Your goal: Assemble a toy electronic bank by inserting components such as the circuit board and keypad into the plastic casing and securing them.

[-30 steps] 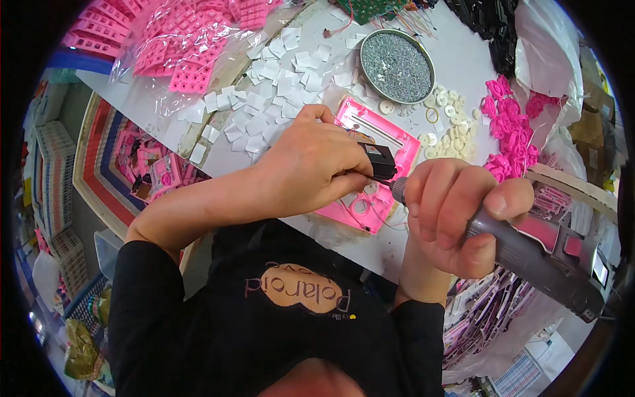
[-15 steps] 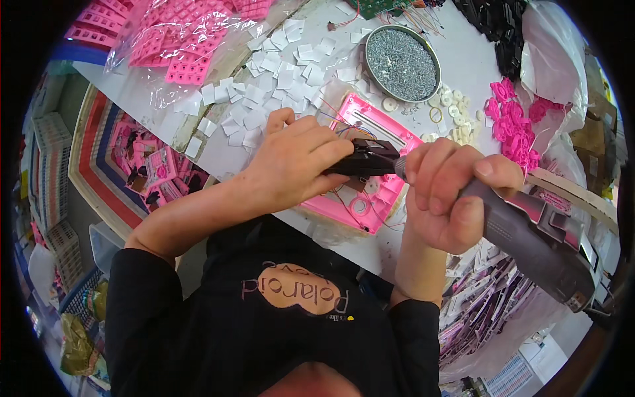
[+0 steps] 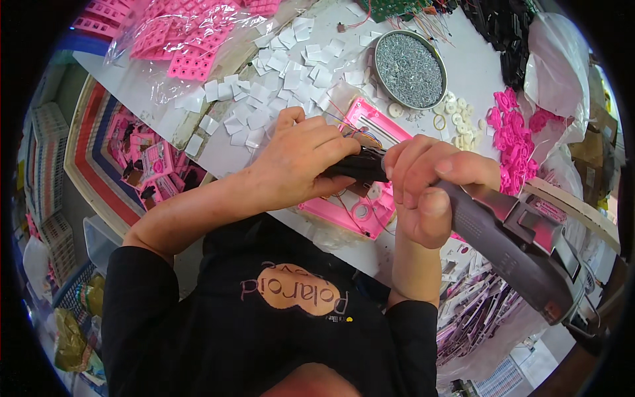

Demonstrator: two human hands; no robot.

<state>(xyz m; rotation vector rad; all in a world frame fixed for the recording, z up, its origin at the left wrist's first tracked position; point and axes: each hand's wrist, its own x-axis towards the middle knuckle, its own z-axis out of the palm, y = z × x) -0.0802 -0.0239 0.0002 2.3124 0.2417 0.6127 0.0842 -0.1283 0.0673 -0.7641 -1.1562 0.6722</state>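
Observation:
A black plastic part (image 3: 362,165) is pinched between the thumb and fingers of my left hand (image 3: 301,157), above an open pink plastic housing (image 3: 331,213). My right hand (image 3: 430,188) is wrapped round a dark grey electric screwdriver (image 3: 499,246). Its front end points left at the black part; my fingers hide the tip, so I cannot tell whether it touches. Thin coloured wires (image 3: 362,132) run over the housing, which is partly covered by both hands and the part.
Small white squares (image 3: 289,79) lie scattered beyond my left hand. A round tin (image 3: 411,69) of small screws stands behind the housing, beside cream-coloured wheels (image 3: 462,126). Pink parts (image 3: 509,142) lie at right. A striped container (image 3: 99,165) of pink pieces is at left.
My right hand and the screwdriver have moved left and slightly down, closer to the black part. The left hand keeps its hold on that part. The whole view has shifted slightly.

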